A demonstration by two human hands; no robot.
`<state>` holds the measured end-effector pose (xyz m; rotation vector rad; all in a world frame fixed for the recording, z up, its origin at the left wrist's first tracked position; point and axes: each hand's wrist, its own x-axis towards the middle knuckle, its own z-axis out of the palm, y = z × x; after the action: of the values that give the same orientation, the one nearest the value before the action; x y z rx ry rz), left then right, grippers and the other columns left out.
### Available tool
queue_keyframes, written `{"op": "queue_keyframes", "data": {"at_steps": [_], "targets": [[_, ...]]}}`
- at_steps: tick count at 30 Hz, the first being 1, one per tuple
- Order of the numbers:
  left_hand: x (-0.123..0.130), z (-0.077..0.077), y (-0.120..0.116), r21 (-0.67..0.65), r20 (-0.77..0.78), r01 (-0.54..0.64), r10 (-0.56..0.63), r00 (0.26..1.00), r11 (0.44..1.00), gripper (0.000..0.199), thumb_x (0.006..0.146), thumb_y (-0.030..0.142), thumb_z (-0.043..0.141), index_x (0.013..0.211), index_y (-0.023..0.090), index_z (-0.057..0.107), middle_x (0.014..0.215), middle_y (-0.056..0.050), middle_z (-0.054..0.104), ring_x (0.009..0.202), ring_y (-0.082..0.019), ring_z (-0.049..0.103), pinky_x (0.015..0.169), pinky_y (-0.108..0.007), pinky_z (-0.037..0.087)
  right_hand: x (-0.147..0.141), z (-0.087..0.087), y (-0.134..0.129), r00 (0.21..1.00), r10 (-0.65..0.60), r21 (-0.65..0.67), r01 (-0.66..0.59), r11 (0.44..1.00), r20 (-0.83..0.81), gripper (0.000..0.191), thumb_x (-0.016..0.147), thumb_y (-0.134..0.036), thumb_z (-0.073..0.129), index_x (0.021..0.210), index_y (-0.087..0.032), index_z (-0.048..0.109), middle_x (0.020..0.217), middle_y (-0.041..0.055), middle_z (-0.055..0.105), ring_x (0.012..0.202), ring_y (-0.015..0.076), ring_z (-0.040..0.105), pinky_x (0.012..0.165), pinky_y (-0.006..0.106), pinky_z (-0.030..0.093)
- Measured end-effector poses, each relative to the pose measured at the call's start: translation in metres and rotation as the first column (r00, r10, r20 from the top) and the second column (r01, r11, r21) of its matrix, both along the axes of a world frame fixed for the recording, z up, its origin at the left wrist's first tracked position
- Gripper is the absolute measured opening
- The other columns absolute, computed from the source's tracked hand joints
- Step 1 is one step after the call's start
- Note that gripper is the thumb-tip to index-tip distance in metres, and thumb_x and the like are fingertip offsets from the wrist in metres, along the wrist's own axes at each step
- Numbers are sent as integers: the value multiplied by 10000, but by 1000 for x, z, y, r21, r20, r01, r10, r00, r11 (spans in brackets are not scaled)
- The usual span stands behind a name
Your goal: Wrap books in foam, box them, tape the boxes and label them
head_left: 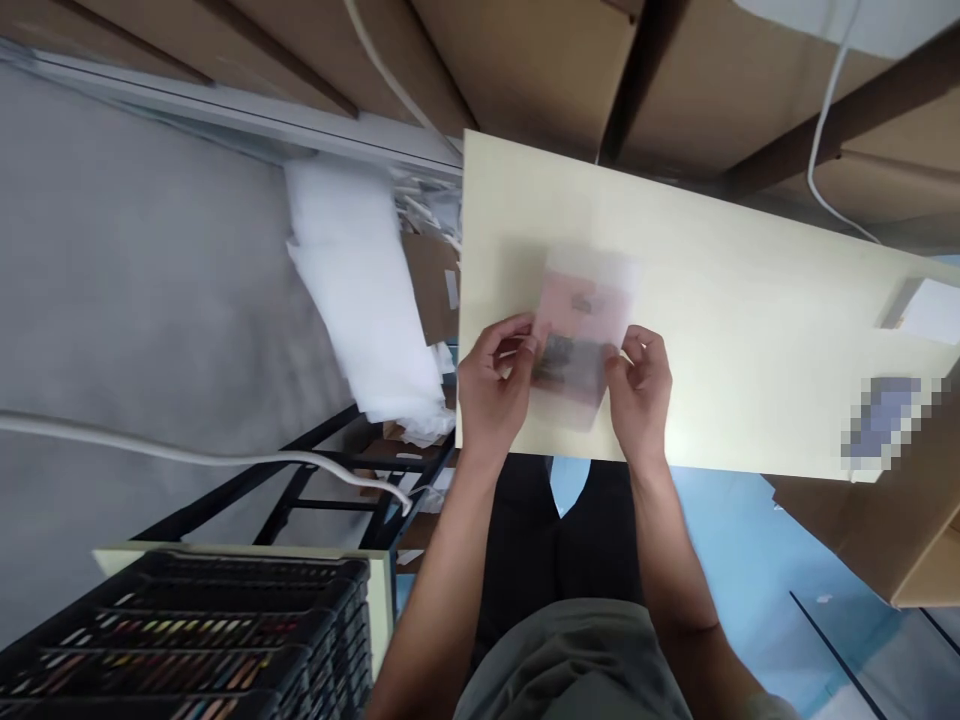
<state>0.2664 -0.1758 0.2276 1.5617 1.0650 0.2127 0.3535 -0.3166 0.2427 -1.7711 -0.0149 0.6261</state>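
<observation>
A flat pink packet in a translucent sleeve is held up over the pale tabletop, blurred by motion. A darker printed patch shows on its lower half. My left hand pinches its left edge between thumb and fingers. At the right edge, my right hand grips it the same way, with the fingers curled. The print on the packet is too smeared to read.
Cardboard boxes line the far side. White foam sheeting hangs left of the table. A black crate stands at lower left. A white box and a pixelated item lie at right, near an open carton.
</observation>
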Motion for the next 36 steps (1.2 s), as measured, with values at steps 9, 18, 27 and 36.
{"op": "queue_keyframes", "data": {"at_steps": [9,18,27,36], "targets": [[5,-31,81,176,44,30,-38,998,984,215,1069,335,688,1240,246,783,1252,-84,819,1025,-212,789,872,-322,664,15,-53,92,954,71,-111,-40,993,292,157,1088,-330,604,1237,-280,602,1183,59,723,956,174,703,822,333,607],[10,-47,74,409,-3,122,-132,991,904,388,994,49,592,1271,261,761,1261,-84,759,1048,-223,774,982,-371,651,26,-60,85,869,171,-402,35,915,464,328,1070,-319,629,1383,-230,672,1215,115,639,967,219,670,927,472,634],[-36,47,55,192,84,0,-17,996,981,313,993,139,628,1249,232,780,1126,-60,846,973,-202,800,935,-344,650,-3,54,51,878,238,-278,-126,952,415,287,1077,-408,629,1279,-237,741,1224,100,733,894,185,692,827,376,623],[-105,166,-21,-163,328,-459,487,809,873,477,794,389,899,1211,188,784,1044,-102,867,932,-234,818,906,-384,682,-39,158,15,779,490,-132,-480,867,391,314,1055,-439,627,1222,-207,758,1251,117,758,953,194,727,877,372,594]]}}
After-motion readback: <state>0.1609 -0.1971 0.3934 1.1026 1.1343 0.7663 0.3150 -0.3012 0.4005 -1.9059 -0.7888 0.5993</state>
